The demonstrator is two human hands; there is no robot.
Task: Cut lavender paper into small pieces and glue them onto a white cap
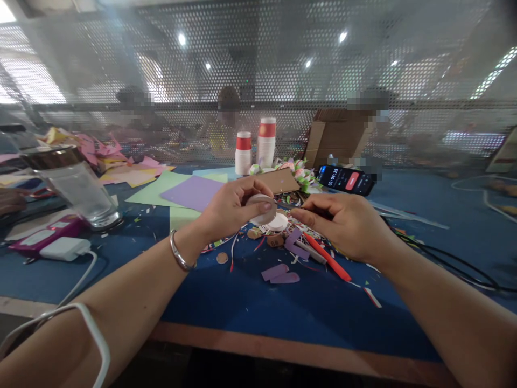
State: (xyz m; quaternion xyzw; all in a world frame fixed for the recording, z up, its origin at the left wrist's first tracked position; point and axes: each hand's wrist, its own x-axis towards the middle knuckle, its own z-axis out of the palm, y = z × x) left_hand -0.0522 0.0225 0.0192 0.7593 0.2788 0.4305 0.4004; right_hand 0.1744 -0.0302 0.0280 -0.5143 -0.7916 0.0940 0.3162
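Observation:
Pinched between the thumb and fingers of my left hand [238, 207] is a round white disc [262, 211], tilted up over the table. My right hand [339, 221] is closed, thumb against fingers, on a thin dark strip-like thing [287, 206] that reaches toward the disc. Its kind is too blurred to make out. Another white disc [278, 222] lies just below, among paper scraps. Purple paper pieces [280, 274], a red pen-like stick [327, 257] and a small brown disc [222, 258] lie in front of my hands.
Behind stand stacked paper cups [266, 143], a cardboard box [335, 137] and a phone [347, 180]. Coloured sheets [191, 191] lie left of centre. A glass water bottle [81, 188] and a white charger [65, 249] with its cable are further left. Black cables [448, 258] run right.

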